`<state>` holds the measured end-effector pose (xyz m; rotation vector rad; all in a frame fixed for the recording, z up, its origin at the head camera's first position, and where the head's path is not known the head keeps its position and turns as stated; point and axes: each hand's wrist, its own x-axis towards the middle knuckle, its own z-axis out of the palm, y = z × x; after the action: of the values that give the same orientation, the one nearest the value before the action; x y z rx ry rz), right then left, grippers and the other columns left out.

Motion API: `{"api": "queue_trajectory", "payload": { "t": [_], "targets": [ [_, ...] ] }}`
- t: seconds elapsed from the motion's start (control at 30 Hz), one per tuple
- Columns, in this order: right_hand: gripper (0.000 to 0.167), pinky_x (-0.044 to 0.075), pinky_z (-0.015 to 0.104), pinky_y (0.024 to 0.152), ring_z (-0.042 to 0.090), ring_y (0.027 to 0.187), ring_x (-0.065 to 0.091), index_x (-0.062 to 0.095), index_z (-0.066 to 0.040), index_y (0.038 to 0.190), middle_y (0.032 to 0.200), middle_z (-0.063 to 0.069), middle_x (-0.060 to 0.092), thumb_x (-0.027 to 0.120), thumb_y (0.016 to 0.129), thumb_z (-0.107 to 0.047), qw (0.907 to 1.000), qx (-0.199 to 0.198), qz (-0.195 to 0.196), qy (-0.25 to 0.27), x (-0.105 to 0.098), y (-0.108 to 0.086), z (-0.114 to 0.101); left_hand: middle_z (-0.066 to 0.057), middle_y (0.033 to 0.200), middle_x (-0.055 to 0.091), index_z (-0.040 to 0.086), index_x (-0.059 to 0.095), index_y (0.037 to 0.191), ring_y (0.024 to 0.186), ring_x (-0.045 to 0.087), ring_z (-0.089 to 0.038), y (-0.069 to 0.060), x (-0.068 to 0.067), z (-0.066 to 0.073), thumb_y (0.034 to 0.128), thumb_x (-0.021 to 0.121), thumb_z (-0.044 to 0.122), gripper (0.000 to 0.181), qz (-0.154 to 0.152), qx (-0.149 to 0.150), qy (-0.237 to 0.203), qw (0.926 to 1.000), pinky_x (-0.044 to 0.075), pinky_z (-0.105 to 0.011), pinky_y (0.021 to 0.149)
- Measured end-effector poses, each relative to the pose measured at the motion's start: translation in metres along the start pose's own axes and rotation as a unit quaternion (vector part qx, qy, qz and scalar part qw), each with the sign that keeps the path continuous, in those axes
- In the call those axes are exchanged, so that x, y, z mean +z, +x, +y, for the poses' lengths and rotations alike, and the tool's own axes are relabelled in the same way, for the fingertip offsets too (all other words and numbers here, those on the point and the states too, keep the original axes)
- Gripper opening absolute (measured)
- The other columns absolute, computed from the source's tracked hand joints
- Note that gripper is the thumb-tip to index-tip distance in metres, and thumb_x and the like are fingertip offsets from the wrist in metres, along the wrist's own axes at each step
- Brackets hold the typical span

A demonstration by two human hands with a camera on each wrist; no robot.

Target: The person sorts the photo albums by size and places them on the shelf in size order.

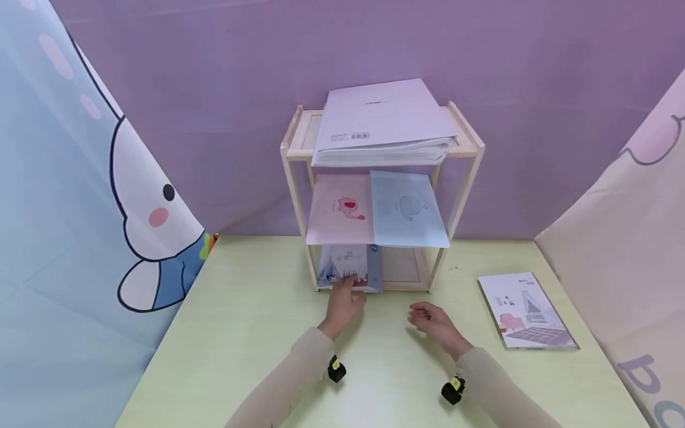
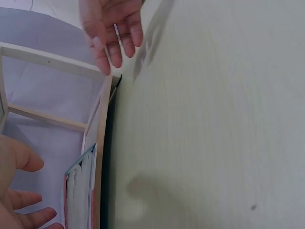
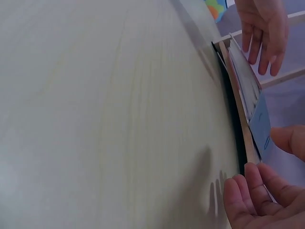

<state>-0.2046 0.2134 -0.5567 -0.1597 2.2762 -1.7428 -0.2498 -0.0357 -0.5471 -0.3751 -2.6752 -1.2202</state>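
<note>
My left hand (image 1: 342, 304) is over the front of the bottom shelf, nearest to a short stack of picture-covered books (image 1: 342, 260) on its left side. In the right wrist view its fingers hang apart above the stack's page edges; contact cannot be told. My right hand (image 1: 437, 327) hovers above the table in front of the shelf's right side. It holds nothing, and its fingers are loosely bent. The small wooden shelf rack (image 1: 295, 196) bears a pink booklet (image 1: 332, 217) and a light-blue booklet (image 1: 409, 229) side by side on the middle tier.
On top of the rack lies a stack of large white books (image 1: 382, 119), slightly askew. A book with a tent picture (image 1: 527, 303) lies on the table (image 1: 214, 345) at the right. Purple cloth (image 1: 214, 119) hangs behind, with printed curtains on both sides.
</note>
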Motion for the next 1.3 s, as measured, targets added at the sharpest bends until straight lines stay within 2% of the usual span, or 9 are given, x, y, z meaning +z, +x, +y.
{"api": "queue_trajectory", "payload": {
  "t": [0.2, 0.43, 0.83, 1.0, 1.13, 1.23, 1.3],
  "targets": [
    [0.044, 0.051, 0.027, 0.081, 0.017, 0.095, 0.058, 0.046, 0.012, 0.126, 0.113, 0.023, 0.057, 0.059, 0.092, -0.013, 0.9997, 0.014, 0.021, -0.006, -0.014, -0.013, 0.006, -0.022, 0.123, 0.055, -0.004, 0.054, 0.125, 0.11, 0.055, -0.036, -0.008, 0.005, 0.002, 0.0831, 0.067, 0.009, 0.046, 0.012, 0.023, 0.002, 0.9997, 0.047, -0.045, 0.092],
    [0.043, 0.052, 0.027, 0.08, 0.015, 0.093, 0.058, 0.045, 0.012, 0.126, 0.113, 0.022, 0.057, 0.057, 0.093, -0.011, 0.9982, 0.022, 0.054, -0.007, -0.032, -0.018, 0.007, -0.024, 0.127, 0.053, -0.002, 0.054, 0.126, 0.112, 0.054, -0.039, -0.015, 0.01, 0.004, 0.0813, 0.067, 0.009, 0.048, 0.0, 0.021, -0.003, 0.9998, 0.044, -0.049, 0.094],
    [0.042, 0.052, 0.025, 0.081, 0.012, 0.094, 0.059, 0.044, 0.011, 0.128, 0.112, 0.02, 0.058, 0.056, 0.093, -0.009, 0.993, 0.048, 0.099, -0.044, -0.064, -0.031, 0.012, -0.025, 0.129, 0.053, -0.006, 0.049, 0.13, 0.119, 0.049, -0.04, -0.03, 0.02, 0.012, 0.0866, 0.062, 0.017, 0.05, -0.071, -0.002, -0.039, 0.9967, 0.039, -0.051, 0.1],
    [0.043, 0.052, 0.024, 0.08, 0.002, 0.088, 0.058, 0.044, 0.012, 0.127, 0.109, 0.016, 0.06, 0.057, 0.093, -0.011, 0.991, 0.041, 0.113, -0.059, -0.079, -0.038, 0.012, -0.023, 0.128, 0.054, -0.006, 0.049, 0.13, 0.118, 0.05, -0.037, -0.035, 0.025, 0.013, 0.0873, 0.061, 0.017, 0.05, -0.094, -0.006, -0.049, 0.9943, 0.039, -0.049, 0.1],
    [0.044, 0.052, 0.023, 0.077, 0.003, 0.087, 0.059, 0.045, 0.013, 0.125, 0.105, 0.011, 0.062, 0.058, 0.092, -0.013, 0.9889, 0.033, 0.123, -0.077, -0.089, -0.044, 0.013, -0.02, 0.129, 0.054, -0.004, 0.049, 0.131, 0.119, 0.051, -0.035, -0.038, 0.031, 0.015, 0.0882, 0.061, 0.019, 0.05, -0.11, -0.013, -0.046, 0.9928, 0.041, -0.045, 0.1],
    [0.046, 0.052, 0.024, 0.078, 0.004, 0.088, 0.06, 0.045, 0.013, 0.126, 0.106, 0.012, 0.063, 0.058, 0.093, -0.016, 0.9866, 0.031, 0.134, -0.087, -0.097, -0.048, 0.012, -0.019, 0.129, 0.055, -0.003, 0.05, 0.131, 0.118, 0.052, -0.034, -0.039, 0.035, 0.018, 0.0884, 0.061, 0.02, 0.05, -0.119, -0.015, -0.049, 0.9916, 0.041, -0.044, 0.1],
    [0.046, 0.052, 0.023, 0.078, 0.001, 0.088, 0.059, 0.045, 0.011, 0.127, 0.108, 0.013, 0.062, 0.057, 0.094, -0.018, 0.985, 0.032, 0.138, -0.099, -0.101, -0.05, 0.011, -0.018, 0.129, 0.055, -0.003, 0.049, 0.132, 0.118, 0.052, -0.033, -0.04, 0.037, 0.021, 0.0889, 0.061, 0.021, 0.05, -0.126, -0.015, -0.053, 0.9905, 0.042, -0.043, 0.1]
  ]
}}
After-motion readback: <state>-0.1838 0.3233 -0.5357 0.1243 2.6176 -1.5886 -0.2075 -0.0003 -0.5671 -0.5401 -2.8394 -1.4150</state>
